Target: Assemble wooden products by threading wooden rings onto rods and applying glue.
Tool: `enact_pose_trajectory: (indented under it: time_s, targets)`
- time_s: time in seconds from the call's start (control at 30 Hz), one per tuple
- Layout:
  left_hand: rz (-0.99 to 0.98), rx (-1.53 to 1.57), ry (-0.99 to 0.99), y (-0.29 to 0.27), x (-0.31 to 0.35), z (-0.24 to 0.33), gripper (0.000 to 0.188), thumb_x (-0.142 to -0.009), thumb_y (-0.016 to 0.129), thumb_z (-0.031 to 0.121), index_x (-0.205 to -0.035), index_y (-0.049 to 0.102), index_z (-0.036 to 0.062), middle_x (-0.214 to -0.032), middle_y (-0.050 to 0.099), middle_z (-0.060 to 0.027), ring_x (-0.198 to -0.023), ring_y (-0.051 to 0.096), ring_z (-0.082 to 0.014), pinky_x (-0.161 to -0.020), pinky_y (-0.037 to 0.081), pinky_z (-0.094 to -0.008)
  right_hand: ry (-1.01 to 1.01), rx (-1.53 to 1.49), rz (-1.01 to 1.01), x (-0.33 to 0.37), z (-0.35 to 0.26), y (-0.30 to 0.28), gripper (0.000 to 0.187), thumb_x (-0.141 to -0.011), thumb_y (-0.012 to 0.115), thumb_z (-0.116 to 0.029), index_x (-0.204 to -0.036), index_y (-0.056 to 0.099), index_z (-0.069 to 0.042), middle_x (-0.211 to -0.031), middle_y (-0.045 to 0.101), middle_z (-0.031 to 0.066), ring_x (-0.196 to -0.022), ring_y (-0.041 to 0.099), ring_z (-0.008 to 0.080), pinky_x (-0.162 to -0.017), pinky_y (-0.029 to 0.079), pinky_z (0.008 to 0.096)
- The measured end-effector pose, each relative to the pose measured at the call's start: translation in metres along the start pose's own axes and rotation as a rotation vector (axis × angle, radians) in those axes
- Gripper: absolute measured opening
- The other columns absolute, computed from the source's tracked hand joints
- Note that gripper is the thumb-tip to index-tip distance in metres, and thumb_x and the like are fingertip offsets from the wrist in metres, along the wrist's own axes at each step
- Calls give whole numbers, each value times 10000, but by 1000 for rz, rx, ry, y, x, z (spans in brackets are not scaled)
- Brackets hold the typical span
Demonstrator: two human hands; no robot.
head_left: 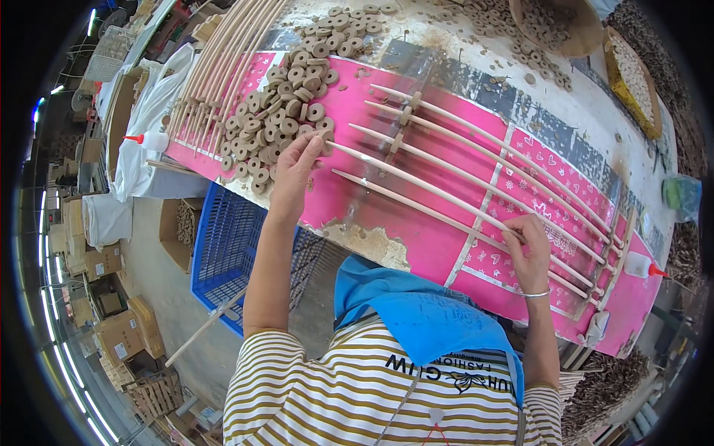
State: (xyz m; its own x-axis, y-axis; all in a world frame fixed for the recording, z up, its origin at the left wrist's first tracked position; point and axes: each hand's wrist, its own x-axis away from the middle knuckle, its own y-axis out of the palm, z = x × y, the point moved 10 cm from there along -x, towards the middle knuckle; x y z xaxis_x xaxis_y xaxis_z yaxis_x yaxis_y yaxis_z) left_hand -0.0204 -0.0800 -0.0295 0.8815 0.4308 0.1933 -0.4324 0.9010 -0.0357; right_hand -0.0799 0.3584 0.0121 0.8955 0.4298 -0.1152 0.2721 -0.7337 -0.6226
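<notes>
My left hand (299,167) pinches a small brown wooden ring (325,136) at the pointed left end of a pale wooden rod (416,176). Whether the tip is inside the ring's hole, I cannot tell. Farther along that rod, my right hand (526,249) has its fingers closed around it. Several similar pointed rods (446,152) lie side by side on the pink table cover (446,256), resting across a wooden notched bar (405,119) and reaching a wooden rack (611,260) at the right. A heap of wooden rings (286,111) spreads just beyond my left hand.
More rods with rings (216,89) stand in a row at the far left. Glue bottles with red tips are at the left (152,141) and right (641,265) edges. A tipped basket (565,33) holds small discs. A blue plastic crate (223,253) stands below the table.
</notes>
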Motion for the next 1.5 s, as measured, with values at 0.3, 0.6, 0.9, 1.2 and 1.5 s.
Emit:
enact_pose_trajectory:
  time_s: [0.3, 0.6, 0.9, 1.2, 1.5]
  targets:
    - [-27, 105, -84, 31, 12, 7, 530, -1033, 718, 254, -1495, 557, 50, -1019, 723, -6, -943, 660, -71, -835, 495, -232, -49, 27, 24, -1, -10, 1, 126, -883, 749, 9, -993, 687, 10, -937, 639, 116, -834, 650, 249, -733, 526, 347]
    - [-25, 43, 76, 45, 21, 25, 964, -962, 763, 95, -1700, 145, 49, -975, 715, -48, -933, 687, -104, -885, 517, -270, -17, -21, 48, -2, -8, 0, 160, -853, 780, -8, -971, 672, -1, -920, 632, 114, -837, 649, 254, -721, 526, 357]
    - [-48, 30, 55, 53, 24, 25, 976, -969, 763, 110, -1709, 127, 81, -993, 742, -91, -911, 707, -142, -900, 545, -304, -91, 108, 117, 0, -17, -5, 123, -868, 765, -12, -952, 676, -14, -901, 639, 105, -807, 658, 262, -697, 514, 366]
    - [-69, 62, 55, 61, 24, 18, 980, -968, 774, 133, -1709, 135, 89, -991, 740, -101, -899, 713, -161, -875, 558, -311, -172, 270, 102, -3, -24, -5, 141, -915, 760, -120, -1016, 714, -34, -890, 655, 120, -805, 658, 275, -706, 513, 403]
    - [-103, -108, 206, 80, 25, 32, 853, -1003, 697, 53, -1704, 217, 111, -1097, 700, -62, -946, 676, -121, -841, 558, -301, -74, 220, 162, 3, 3, -2, 156, -944, 734, -212, -938, 702, -59, -896, 675, 104, -860, 666, 302, -760, 526, 428]
